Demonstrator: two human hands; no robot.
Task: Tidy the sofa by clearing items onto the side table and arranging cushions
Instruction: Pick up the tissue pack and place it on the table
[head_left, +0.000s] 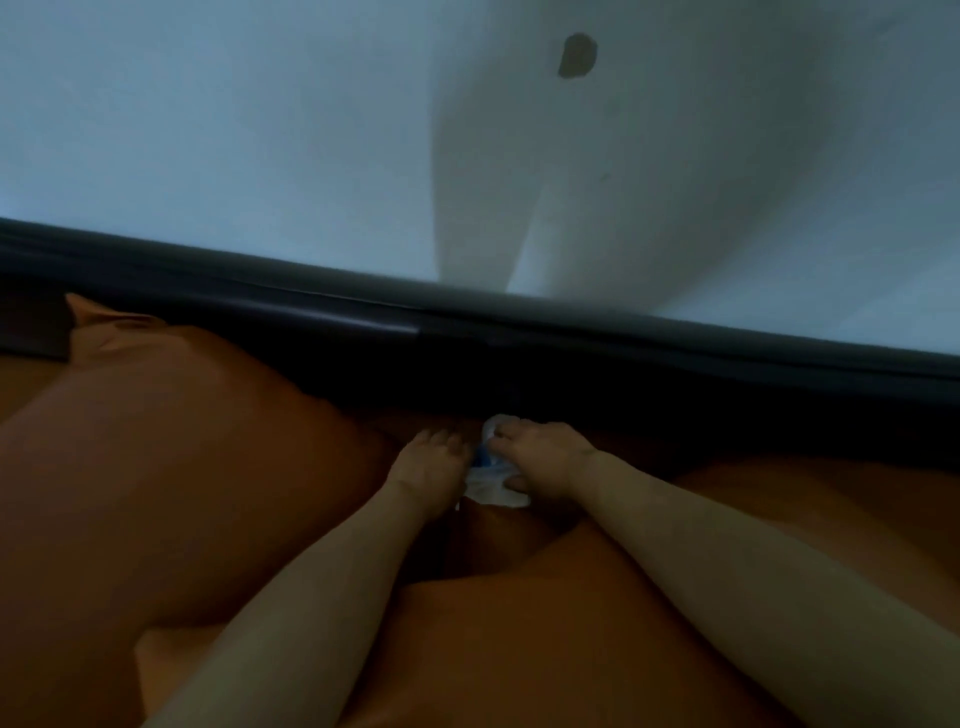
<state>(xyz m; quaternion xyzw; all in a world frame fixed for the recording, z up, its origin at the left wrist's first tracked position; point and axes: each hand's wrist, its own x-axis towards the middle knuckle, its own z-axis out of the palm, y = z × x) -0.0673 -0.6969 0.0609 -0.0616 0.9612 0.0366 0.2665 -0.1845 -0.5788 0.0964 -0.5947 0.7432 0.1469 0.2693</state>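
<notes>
The right hand (540, 462) closes its grip around a small crumpled thing (493, 483), white with a bit of blue in it. The fingers curl over its top and the thumb presses near its lower edge, so the thing is pinched inside the hand; the picture is too blurred to tell what it is. Just beside this grip, on its left, the left hand (431, 467) lies flat and open, with the fingers stretched forward and the fingertips close to the blue part of the thing. I cannot tell if this hand touches the thing; it holds nothing.

Under both hands there is a dark hollow between orange cushions. The large cushion (171, 467) is to the left of the grip, puffed up, with one pointed corner standing up far to the left. Another orange cushion (519, 623) lies nearer to the person, below the two forearms, and more orange fabric shows to the right of the grip.

Just behind the grip runs the dark back of the sofa (519, 358), slanting across the view. Beyond it is a pale wall (208, 130) with one small dark mark (576, 55) high above the hands.
</notes>
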